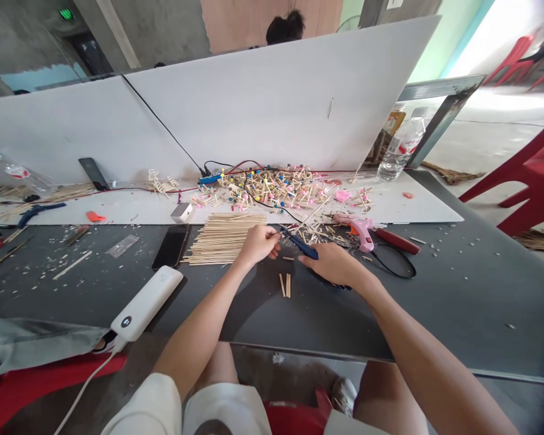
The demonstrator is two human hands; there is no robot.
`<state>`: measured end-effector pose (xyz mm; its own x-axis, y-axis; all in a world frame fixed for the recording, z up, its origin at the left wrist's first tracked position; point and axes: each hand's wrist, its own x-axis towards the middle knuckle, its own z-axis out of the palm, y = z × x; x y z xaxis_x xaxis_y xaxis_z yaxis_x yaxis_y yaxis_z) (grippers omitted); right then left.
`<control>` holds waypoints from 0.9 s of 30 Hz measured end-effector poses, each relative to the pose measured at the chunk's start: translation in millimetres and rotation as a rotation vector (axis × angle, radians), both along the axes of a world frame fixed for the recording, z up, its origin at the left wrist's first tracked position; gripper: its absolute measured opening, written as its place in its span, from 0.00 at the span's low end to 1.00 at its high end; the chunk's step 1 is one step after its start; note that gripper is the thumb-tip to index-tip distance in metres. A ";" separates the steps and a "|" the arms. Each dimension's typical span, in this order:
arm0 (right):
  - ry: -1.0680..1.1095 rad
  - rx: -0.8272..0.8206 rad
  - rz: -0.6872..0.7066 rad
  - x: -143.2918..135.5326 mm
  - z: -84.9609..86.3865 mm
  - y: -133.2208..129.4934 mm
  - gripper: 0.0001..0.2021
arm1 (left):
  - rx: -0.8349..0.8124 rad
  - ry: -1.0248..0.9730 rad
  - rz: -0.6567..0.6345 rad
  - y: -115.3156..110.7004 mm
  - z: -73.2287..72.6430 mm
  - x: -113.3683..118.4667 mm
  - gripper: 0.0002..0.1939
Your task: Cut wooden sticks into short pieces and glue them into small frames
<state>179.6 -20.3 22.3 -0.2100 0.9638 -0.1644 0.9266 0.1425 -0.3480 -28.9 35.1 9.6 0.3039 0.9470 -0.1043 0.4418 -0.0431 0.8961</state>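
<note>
My right hand (332, 264) is wrapped round blue-handled pliers (304, 246), their jaws pointing up and left. At the jaws, my left hand (260, 243) is closed in a pinch; what its fingers hold is too small to make out. Just left of that hand, a bundle of thin wooden sticks (217, 238) lies side by side. Below the hands are a few short cut pieces (288, 285) of stick on the dark table, with another short piece (288, 258) close under the plier jaws.
Behind the hands lies a pile of stick pieces with coloured balls (276, 186). A pink glue gun (366, 235) and a red-handled tool (397, 240) are at right. At left lie a phone (169, 248) and a white power bank (147, 302); a bottle (403, 145) stands far right.
</note>
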 end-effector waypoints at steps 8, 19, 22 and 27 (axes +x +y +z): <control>0.071 0.021 -0.059 0.5 10.0 -1.9 0.19 | 0.323 0.411 -0.029 -5.4 2.6 2.3 0.09; 0.183 0.022 -0.044 -6.9 9.2 -6.5 0.16 | 0.682 0.280 -0.075 -14.7 4.7 10.7 0.14; 0.192 0.016 -0.047 -7.8 8.4 -8.7 0.15 | 0.679 0.302 -0.077 -16.2 2.7 12.3 0.15; 0.211 0.037 -0.052 -10.3 9.7 -7.5 0.13 | 0.720 0.298 -0.052 -17.3 4.0 12.2 0.13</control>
<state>169.3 -27.8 32.0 -0.1864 0.9786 -0.0868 0.8402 0.1130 -0.5304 -16.7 17.7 13.6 0.4058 0.7976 0.4463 0.6409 -0.5965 0.4832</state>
